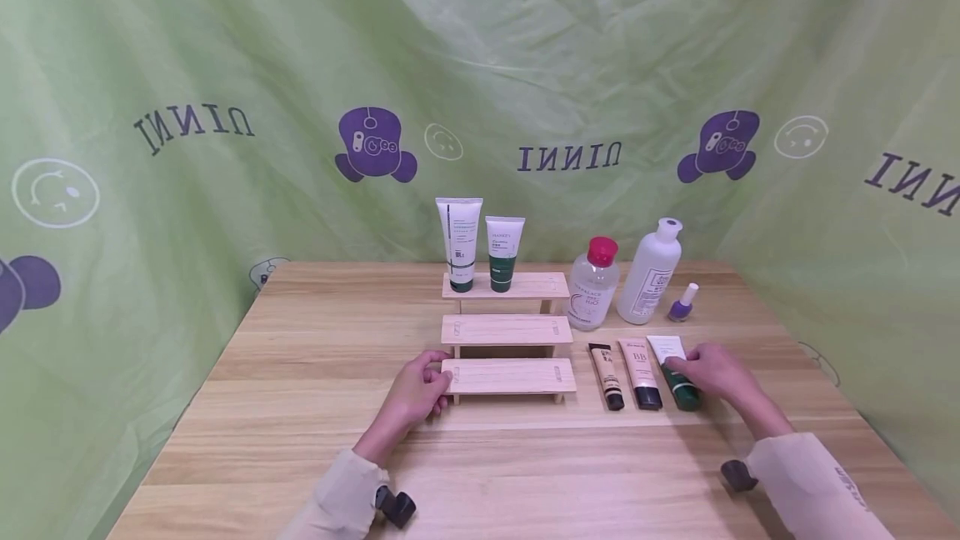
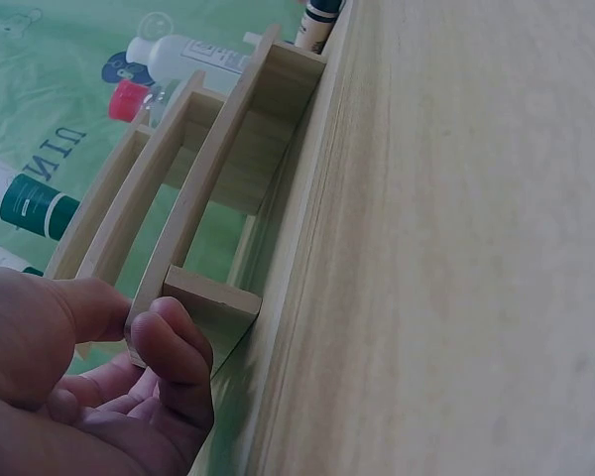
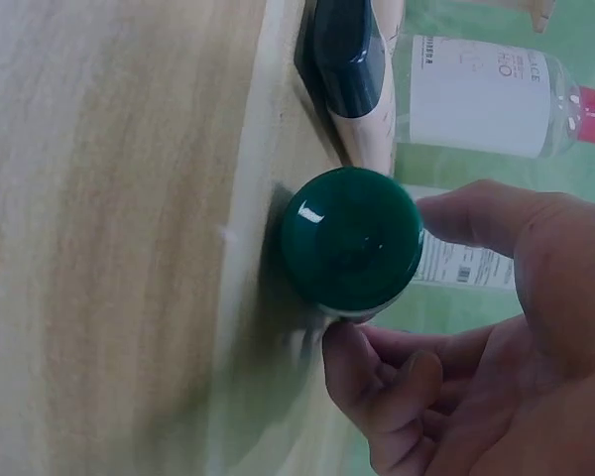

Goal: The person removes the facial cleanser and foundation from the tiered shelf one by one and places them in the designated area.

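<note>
My right fingers [image 3: 377, 367] pinch green-cap tube [image 1: 678, 373] lying on tabletop [image 1: 300, 440]. My left fingers [image 2: 174, 347] curl, pinching wooden step shelf [image 1: 510, 377] end.

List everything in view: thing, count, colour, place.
Wooden table: one, light wood, underneath everything.
Stepped wooden rack: one, pale wood, three tiers, table centre.
Standing tubes: two, white with dark green caps, top tier.
Bottles: two, clear with pink cap and white, right of rack.
Nail polish: one, purple, beside white bottle.
Lying tubes: three, black-capped, beige, and green-capped, front right.
Backdrop: green printed cloth.
Left hand: holds rack's lowest tier end.
Right hand: grips green-capped tube.
</note>
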### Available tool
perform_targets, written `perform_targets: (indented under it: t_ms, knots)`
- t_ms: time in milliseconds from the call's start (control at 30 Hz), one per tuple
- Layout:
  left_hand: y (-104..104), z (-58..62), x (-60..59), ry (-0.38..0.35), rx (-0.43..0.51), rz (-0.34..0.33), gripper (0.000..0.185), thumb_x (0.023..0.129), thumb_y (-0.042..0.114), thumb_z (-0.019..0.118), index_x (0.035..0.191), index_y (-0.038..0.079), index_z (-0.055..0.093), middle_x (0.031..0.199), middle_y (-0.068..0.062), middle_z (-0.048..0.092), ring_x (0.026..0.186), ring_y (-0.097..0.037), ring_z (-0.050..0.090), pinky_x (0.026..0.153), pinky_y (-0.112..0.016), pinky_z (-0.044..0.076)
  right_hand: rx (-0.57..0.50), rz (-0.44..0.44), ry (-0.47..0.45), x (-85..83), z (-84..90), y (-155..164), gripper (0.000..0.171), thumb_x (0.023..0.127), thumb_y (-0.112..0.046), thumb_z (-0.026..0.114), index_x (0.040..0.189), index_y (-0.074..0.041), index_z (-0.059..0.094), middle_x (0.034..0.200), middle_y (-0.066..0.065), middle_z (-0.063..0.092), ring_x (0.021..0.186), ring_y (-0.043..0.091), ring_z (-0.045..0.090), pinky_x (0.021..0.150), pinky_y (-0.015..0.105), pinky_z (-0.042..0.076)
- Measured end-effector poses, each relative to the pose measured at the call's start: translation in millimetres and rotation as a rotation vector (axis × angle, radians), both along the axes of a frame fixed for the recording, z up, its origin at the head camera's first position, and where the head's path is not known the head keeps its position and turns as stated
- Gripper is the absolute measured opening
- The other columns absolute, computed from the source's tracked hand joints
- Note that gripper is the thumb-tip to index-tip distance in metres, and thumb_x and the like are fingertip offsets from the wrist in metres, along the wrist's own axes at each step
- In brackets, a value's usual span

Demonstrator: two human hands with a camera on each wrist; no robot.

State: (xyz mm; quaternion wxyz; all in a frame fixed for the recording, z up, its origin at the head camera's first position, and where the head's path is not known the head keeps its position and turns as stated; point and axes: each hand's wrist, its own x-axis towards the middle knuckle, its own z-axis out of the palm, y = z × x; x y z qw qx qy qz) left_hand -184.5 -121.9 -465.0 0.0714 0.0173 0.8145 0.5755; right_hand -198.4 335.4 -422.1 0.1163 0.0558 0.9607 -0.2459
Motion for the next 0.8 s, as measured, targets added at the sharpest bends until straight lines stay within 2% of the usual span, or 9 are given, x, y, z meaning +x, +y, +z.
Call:
perform_targets:
  t_ms: [267,367,433,500,633,800]
  knots:
    - [0,1.2,-0.1,-0.001,-0.002,0.000,0.032,0.095,0.007,0.058,0.126,0.003,0.056,0.064,-0.007,0.058,0.049,-0.015,0.055,0.046,-0.027,0.046,0.067,0.021,0.082,1.3,16.9,-12,0.042,0.092,-0.041,0.059,0.067,-0.009,0.049,0.062,0.003,0.046,0.058,0.018,0.044,0.052,0.030,0.036]
    - [1,0.9,-0.1,-0.002,-0.002,0.000,0.032,0.095,0.007,0.058,0.126,0.003,0.056,0.064,-0.007,0.058,0.049,-0.015,0.055,0.046,-0.027,0.046,0.090,0.064,0.133,1.2,25.9,-21,0.047,0.092,-0.040,0.060,0.084,0.006,0.060,0.075,0.016,0.060,0.066,0.025,0.055,0.056,0.037,0.046]
    - [0,0.6,0.0,-0.003,-0.006,0.002,0.032,0.095,0.007,0.058,0.126,0.004,0.056,0.064,-0.006,0.058,0.049,-0.015,0.055,0.046,-0.027,0.046,0.087,0.094,0.179,0.5,31.4,-29,0.050,0.092,-0.038,0.061,0.097,0.012,0.062,0.082,0.020,0.063,0.070,0.027,0.058,0.058,0.039,0.049]
    - [0,0.2,0.1,-0.003,-0.009,0.002,0.032,0.095,0.007,0.058,0.126,0.004,0.056,0.064,-0.006,0.058,0.049,-0.015,0.055,0.046,-0.027,0.046,0.069,0.114,0.222,-0.5,36.9,-39,0.050,0.092,-0.035,0.061,0.105,0.013,0.063,0.082,0.019,0.064,0.069,0.026,0.058,0.058,0.038,0.049]
    - [0,0.4,0.3,-0.005,-0.006,-0.001,0.032,0.095,0.008,0.058,0.127,0.003,0.056,0.064,-0.006,0.058,0.049,-0.015,0.055,0.046,-0.027,0.045,0.012,0.123,0.303,-3.5,47.8,-62,0.039,0.091,-0.030,0.061,0.104,0.007,0.066,0.073,0.007,0.058,0.061,0.019,0.050,0.052,0.031,0.041]
    - [0,1.2,0.6,-0.011,-0.003,0.001,0.033,0.095,0.008,0.059,0.128,0.003,0.056,0.065,-0.006,0.058,0.049,-0.015,0.055,0.044,-0.025,0.045,-0.041,0.145,0.385,-8.5,60.7,-92,0.045,0.091,-0.027,0.062,0.117,0.009,0.061,0.089,0.013,0.066,0.073,0.022,0.059,0.059,0.030,0.048]
